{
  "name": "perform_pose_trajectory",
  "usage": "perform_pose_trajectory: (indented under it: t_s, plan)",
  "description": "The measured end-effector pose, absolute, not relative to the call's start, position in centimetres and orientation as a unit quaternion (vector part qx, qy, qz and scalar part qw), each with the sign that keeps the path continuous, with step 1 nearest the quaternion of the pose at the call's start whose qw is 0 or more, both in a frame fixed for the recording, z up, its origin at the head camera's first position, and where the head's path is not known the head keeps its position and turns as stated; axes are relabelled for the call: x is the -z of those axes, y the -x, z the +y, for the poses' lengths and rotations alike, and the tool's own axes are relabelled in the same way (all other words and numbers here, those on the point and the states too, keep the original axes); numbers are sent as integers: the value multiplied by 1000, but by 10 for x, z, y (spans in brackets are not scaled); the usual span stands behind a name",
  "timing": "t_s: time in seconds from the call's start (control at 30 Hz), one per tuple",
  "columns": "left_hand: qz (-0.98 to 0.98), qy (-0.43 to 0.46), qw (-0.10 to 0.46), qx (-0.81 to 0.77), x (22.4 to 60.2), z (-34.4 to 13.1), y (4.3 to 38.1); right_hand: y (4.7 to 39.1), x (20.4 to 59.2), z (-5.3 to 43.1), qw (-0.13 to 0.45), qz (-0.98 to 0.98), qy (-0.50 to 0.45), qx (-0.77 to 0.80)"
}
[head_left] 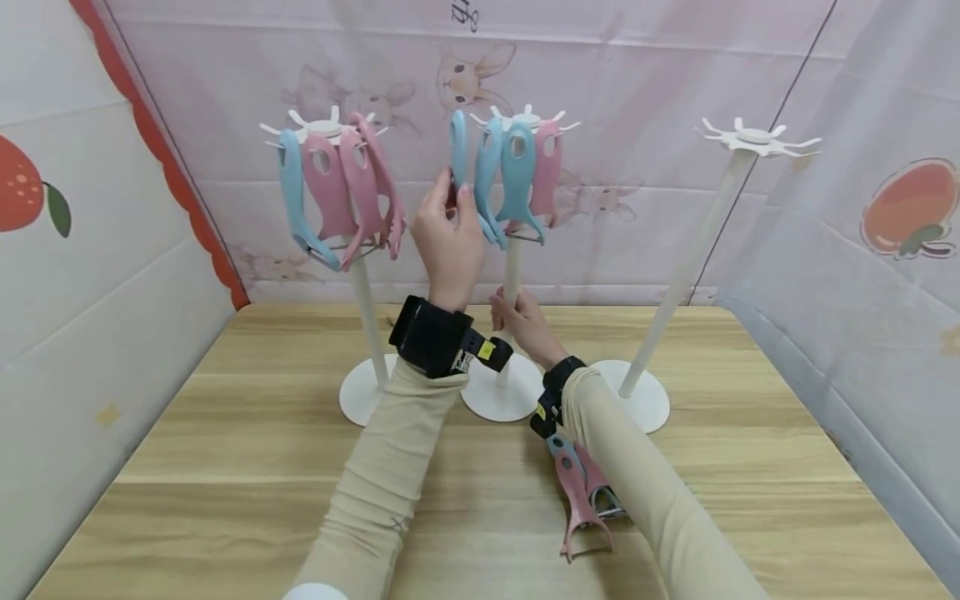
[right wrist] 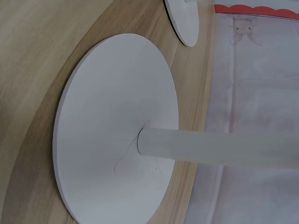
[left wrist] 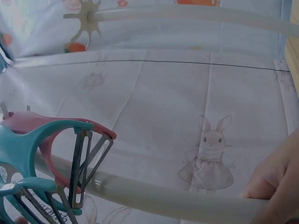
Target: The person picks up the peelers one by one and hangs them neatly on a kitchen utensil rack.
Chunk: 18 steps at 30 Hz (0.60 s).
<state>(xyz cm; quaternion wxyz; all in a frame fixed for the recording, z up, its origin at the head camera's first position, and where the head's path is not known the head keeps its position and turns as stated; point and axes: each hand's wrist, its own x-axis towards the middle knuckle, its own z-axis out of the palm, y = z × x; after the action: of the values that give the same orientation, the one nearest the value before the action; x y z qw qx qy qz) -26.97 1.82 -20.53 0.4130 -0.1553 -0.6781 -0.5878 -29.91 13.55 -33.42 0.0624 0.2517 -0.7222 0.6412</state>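
My left hand pinches a blue peeler, whose upper end is level with the hooks of the middle white stand; its lower part is hidden by the fingers. Beside it on that stand hang blue peelers and a pink peeler, blades down. Lower down, my right hand grips the stand's pole, above the round base. The left wrist view shows the blades of the hanging peelers at its left edge and the right hand on the pole.
The left stand carries one blue and several pink peelers. A bare stand rises at the right. Pink and blue peelers lie on the wooden table by the right forearm. Printed cloth walls the back.
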Motion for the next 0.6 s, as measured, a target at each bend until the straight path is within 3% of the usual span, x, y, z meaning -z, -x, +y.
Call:
perform_pose_trajectory:
  t_s: [0.6]
  plan:
    - [-695, 138, 329, 624, 192, 24, 284, 305, 341, 139, 69, -714, -267, -643]
